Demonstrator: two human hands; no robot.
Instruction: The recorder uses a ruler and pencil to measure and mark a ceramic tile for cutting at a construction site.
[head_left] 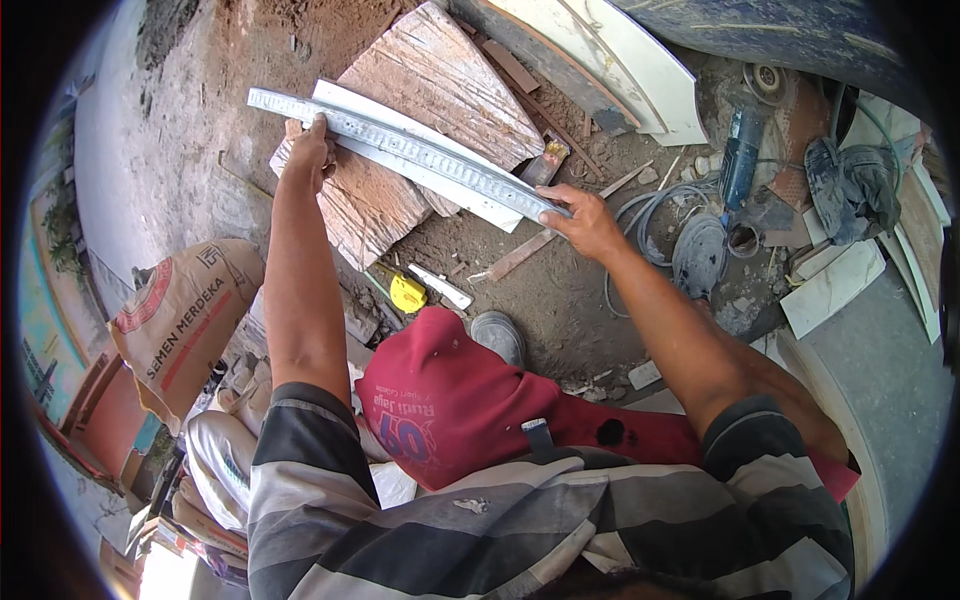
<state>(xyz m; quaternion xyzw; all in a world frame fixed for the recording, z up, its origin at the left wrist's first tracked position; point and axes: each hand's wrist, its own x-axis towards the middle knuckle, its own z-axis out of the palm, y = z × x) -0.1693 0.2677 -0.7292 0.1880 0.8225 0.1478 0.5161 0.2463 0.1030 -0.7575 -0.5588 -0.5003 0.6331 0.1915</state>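
A long grey metal channel (425, 152) with a dimpled face stretches from upper left to the middle, gripped near its two ends. My left hand (310, 158) closes around it near the far left end, thumb on top. My right hand (588, 222) pinches the near right end between thumb and fingers. Just beneath the channel lies a white tile strip (480, 203), partly covered by it. Both rest over or hang above rough reddish-white slabs (440, 85) on the ground; the exact gap cannot be seen.
A yellow tape measure (407, 292) sits on the dirt before my knees. At right are a blue angle grinder (740, 155), a coiled grey cable (640, 225) and white tile offcuts (835, 285). A brown paper sack (190, 320) stands at left. Large white tile pieces (640, 60) lean at the back.
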